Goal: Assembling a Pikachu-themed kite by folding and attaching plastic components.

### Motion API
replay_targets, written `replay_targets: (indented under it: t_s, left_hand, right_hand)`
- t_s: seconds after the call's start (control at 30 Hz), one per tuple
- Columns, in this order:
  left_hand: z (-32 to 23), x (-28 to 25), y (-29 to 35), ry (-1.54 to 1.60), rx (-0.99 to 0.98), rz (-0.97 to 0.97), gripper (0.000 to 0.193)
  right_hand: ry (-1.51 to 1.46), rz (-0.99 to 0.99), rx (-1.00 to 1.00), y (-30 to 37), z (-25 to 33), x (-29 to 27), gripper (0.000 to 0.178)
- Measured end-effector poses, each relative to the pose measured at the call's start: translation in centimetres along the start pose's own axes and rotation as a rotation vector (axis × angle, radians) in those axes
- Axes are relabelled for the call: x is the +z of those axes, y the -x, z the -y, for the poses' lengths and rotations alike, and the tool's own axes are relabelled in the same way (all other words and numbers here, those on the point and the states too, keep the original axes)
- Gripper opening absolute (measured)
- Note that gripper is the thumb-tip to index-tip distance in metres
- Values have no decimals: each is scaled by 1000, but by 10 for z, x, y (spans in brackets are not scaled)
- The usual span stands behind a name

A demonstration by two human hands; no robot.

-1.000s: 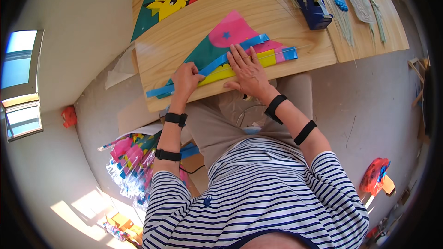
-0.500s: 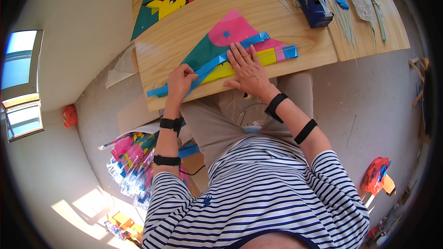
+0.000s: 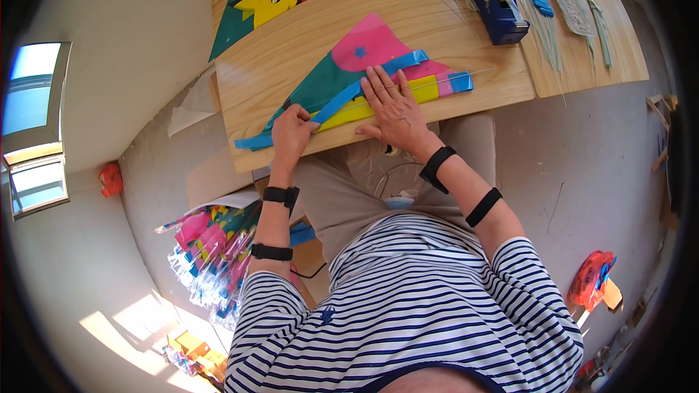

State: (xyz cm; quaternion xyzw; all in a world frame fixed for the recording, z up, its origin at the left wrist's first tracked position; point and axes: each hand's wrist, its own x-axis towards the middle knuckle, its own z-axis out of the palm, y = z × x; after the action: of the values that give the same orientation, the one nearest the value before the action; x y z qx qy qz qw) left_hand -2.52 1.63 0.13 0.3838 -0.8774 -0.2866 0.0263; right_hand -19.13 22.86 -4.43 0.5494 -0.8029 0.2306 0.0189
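Observation:
A folded kite sheet point(image 3: 313, 80) in green, pink and yellow lies near the table's front edge. Diagonally over it runs a blue plastic strip point(image 3: 337, 104), its lower end going under my left hand point(image 3: 293, 133). That hand is closed, thumb and fingertips pinched at the strip by the yellow border; its grip is partly hidden. My right hand point(image 3: 395, 110) rests flat with fingers stretched out, pressing on the strip and the yellow part. A thin rod point(image 3: 466, 75) lies along the yellow border and sticks out past the sheet's right end.
A second printed sheet point(image 3: 240, 29) lies at the far left of the table. Far right stand a blue tape dispenser point(image 3: 491, 7), thin rods point(image 3: 542, 40) and a clear bag point(image 3: 569, 4). Finished-looking colourful bundles point(image 3: 207, 247) hang low at my left.
My left hand has shifted slightly right, its fingers closer to the yellow border. The loose blue end that hung beside it over the table's edge no longer shows there. My right hand stays pressed flat.

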Motion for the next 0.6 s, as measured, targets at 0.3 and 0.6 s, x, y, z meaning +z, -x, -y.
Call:
replay_targets:
  t_s: [0.3, 0.6]
  left_hand:
    - [1, 3, -3, -166, -18, 11, 24]
    - [1, -24, -27, 231, 6, 125, 16]
  right_hand:
    - [18, 5, -5, 1, -2, 0, 104]
    - [10, 13, -2, 0, -3, -1, 104]
